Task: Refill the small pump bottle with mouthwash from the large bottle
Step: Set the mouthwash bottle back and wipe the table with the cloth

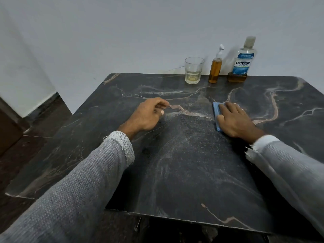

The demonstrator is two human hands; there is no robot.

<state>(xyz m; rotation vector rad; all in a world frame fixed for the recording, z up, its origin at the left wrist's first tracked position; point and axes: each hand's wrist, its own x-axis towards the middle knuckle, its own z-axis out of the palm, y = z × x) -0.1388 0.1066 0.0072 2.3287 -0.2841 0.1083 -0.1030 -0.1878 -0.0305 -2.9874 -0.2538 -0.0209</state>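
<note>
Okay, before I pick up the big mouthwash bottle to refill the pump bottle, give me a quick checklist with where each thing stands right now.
1. Large bottle upright at the table's far edge: ok.
2. Its cap off for pouring: not ok, the cap is on.
3. Small pump bottle pump head removed: not ok, it is in place.
4. Room left in the pump bottle: not ok, amber liquid reaches near the neck.
5. Right hand free: not ok, it presses flat on a blue cloth.
6. Left hand free: ok, it holds nothing.
</note>
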